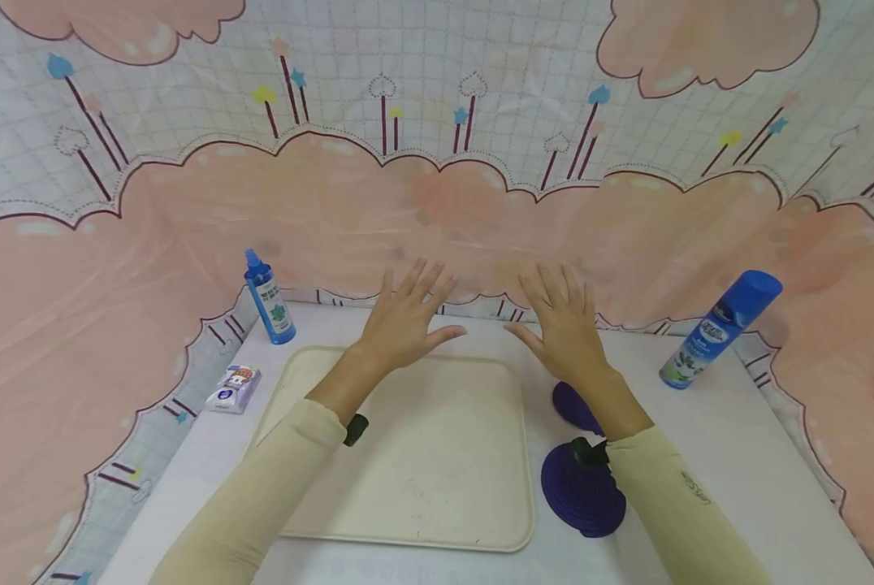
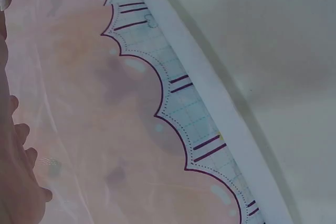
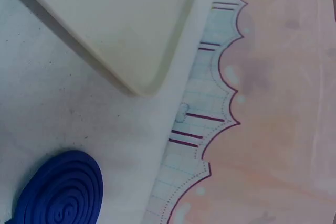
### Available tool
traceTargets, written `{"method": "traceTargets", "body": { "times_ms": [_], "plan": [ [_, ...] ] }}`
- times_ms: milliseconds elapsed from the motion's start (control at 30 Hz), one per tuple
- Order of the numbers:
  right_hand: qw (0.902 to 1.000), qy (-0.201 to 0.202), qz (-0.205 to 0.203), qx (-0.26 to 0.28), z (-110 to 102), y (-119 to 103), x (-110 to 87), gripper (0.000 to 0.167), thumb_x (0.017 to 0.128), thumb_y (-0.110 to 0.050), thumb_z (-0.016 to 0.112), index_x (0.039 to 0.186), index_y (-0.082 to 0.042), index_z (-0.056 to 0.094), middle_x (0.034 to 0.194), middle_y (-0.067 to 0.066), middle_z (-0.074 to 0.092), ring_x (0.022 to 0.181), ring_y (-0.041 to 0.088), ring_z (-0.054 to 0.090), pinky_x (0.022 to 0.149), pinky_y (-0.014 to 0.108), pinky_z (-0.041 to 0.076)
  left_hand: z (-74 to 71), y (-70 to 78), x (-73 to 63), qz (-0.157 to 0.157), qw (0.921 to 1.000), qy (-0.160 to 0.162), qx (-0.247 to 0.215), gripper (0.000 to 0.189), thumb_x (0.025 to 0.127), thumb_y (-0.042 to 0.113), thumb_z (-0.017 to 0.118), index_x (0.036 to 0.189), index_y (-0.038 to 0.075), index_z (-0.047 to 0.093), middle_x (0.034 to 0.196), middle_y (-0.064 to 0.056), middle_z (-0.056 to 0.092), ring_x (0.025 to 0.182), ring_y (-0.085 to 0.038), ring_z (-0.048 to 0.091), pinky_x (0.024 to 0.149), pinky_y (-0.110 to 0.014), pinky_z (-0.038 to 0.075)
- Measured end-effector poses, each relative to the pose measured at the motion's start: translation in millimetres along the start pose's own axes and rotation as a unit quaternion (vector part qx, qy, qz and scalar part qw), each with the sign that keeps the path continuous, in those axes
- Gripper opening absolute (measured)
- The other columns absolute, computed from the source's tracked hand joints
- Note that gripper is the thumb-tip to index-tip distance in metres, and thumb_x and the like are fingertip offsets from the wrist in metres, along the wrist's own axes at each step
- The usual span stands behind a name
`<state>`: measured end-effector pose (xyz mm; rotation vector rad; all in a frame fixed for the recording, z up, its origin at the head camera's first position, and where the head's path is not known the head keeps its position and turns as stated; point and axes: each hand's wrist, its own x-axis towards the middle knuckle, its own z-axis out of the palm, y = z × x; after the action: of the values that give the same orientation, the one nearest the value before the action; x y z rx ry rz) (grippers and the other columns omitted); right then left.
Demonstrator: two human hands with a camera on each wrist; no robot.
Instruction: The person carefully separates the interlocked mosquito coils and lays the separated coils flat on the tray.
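In the head view my left hand is raised with spread, straight fingers, close over the far edge of a cream tray. My right hand mirrors it beyond the tray's right corner, its fingers also spread and the thumb pointing inward. Both hold nothing. Below the right forearm lie two dark blue round mats with spiral ridges: a near mat and a far mat, the latter partly hidden by the wrist. The right wrist view shows one spiral mat beside the tray.
At the back left stands a blue spray bottle, with a small purple-and-white packet nearer. A tall blue aerosol can stands on the right of the white table. Patterned pink cloth hangs around the table.
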<state>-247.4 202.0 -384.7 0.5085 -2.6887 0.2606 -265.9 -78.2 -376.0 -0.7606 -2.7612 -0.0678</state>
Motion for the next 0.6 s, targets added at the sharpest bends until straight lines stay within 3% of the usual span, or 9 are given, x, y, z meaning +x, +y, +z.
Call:
{"method": "traceTargets", "body": {
  "times_ms": [133,233,600],
  "plan": [
    [1.0,0.005,-0.002,0.0,-9,3,-11.6,0.084,0.096,-0.056,0.06,0.164,-0.032,0.017,0.173,0.009,0.016,0.16,0.042,0.008,0.123,0.076,0.007,-3.1,9.3,-2.9,0.003,0.9998,-0.001,-0.02,0.087,0.097,0.075,0.039,0.165,0.03,0.008,0.175,-0.002,0.009,0.163,-0.026,0.004,0.128,-0.067,0.007],
    [0.9999,0.01,-0.007,-0.004,-13,5,-21.7,0.084,0.096,-0.055,0.061,0.164,-0.032,0.017,0.174,0.007,0.013,0.16,0.04,0.008,0.122,0.076,0.009,-3.0,17.2,-6.2,0.01,0.9995,0.002,-0.029,0.087,0.097,0.074,0.041,0.165,0.032,0.008,0.175,-0.002,0.01,0.163,-0.027,0.008,0.127,-0.068,0.014],
    [0.9998,-0.002,0.006,-0.017,-14,16,-71.8,0.082,0.095,-0.053,0.063,0.163,-0.024,0.027,0.167,0.014,0.03,0.155,0.042,0.021,0.121,0.074,0.016,10.2,54.1,-24.2,0.032,0.9962,-0.025,-0.077,0.082,0.096,0.073,0.043,0.163,0.031,0.022,0.173,0.001,0.018,0.159,-0.027,0.025,0.127,-0.058,0.025]
  ]
}}
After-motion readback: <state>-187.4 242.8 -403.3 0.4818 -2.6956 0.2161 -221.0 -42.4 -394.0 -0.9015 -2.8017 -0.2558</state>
